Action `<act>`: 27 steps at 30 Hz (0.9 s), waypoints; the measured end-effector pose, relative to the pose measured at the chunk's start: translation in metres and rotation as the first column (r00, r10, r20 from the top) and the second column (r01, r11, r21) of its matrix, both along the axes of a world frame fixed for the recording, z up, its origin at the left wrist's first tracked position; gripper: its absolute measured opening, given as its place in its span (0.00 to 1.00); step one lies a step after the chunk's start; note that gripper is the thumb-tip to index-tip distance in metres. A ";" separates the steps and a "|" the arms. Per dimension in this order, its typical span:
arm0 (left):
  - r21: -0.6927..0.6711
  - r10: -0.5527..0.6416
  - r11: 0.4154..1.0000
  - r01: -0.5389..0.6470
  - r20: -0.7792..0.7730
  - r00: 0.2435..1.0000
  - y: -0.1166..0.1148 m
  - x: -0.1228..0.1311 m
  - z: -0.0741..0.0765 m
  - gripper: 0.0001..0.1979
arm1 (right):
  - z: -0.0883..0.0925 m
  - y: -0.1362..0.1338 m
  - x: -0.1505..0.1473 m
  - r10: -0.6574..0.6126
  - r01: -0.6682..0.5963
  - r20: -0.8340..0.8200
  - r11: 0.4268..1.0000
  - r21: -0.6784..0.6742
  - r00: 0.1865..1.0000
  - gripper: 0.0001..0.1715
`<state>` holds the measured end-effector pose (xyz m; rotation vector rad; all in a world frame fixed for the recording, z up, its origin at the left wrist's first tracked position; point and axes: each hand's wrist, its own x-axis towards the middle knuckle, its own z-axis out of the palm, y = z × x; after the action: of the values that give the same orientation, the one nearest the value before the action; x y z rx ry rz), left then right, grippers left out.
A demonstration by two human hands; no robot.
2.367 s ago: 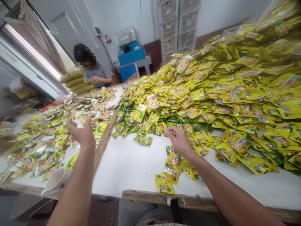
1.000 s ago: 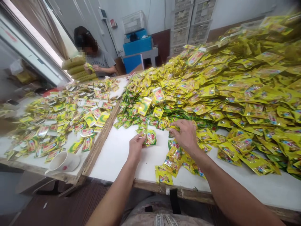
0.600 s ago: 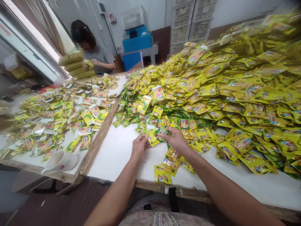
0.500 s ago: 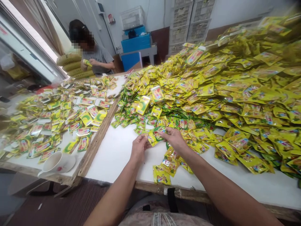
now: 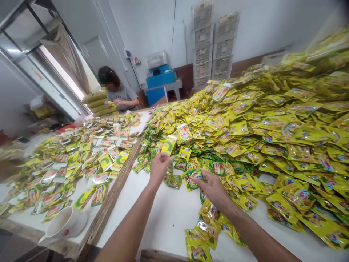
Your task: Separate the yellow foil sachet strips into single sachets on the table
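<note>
My right hand point(image 5: 214, 187) grips a small green sachet point(image 5: 191, 179) with a red fruit picture, thumb on top, just above the white tabletop point(image 5: 158, 214). My left hand point(image 5: 160, 167) is at the near edge of the heap, fingers curled together; what they pinch, if anything, is hidden. Just beyond its fingers stands a yellow-green small box point(image 5: 169, 145), with a second red-and-green box point(image 5: 184, 132) behind it. Another green sachet point(image 5: 173, 181) lies between my hands. Several yellow sachets point(image 5: 207, 229) lie near the table's front edge, below my right wrist.
A large heap of yellow sachets point(image 5: 278, 134) covers the right side. A wooden strip point(image 5: 117, 194) divides the table; left of it lie many filled small boxes point(image 5: 105, 162) and a white cup point(image 5: 64, 222). Across the table a person point(image 5: 120, 94) handles a yellow packet. Stacked crates point(image 5: 203, 47) stand behind.
My left hand has moved away from my right, toward the heap near the yellow-green box. The yellow sachet between my hands no longer shows there; my right hand keeps the green one. The view has tilted up.
</note>
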<state>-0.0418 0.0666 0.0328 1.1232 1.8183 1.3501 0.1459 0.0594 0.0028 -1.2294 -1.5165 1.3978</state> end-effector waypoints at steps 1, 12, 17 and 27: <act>0.025 0.084 0.996 -0.080 -0.207 0.975 0.017 -0.006 0.004 0.22 | 0.001 0.000 0.000 -0.007 0.007 0.007 1.000 -0.001 1.000 0.22; 0.034 0.067 0.998 -0.058 -0.446 0.893 0.064 -0.016 -0.020 0.26 | -0.020 0.005 0.000 -0.042 0.044 -0.040 0.998 0.038 0.998 0.26; 0.054 -0.184 0.982 0.181 0.043 0.982 0.009 -0.014 -0.022 0.16 | -0.013 0.008 0.005 -0.067 0.069 -0.018 0.981 0.182 0.998 0.17; -0.055 -0.440 0.877 0.478 0.306 0.844 -0.075 0.024 -0.024 0.18 | 0.011 0.009 0.011 -0.028 0.006 0.073 0.958 0.288 0.997 0.14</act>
<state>-0.0175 -0.0082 0.0084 1.1363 1.2972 1.0278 0.1571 0.0681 0.0139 -1.1212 -1.6891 1.0820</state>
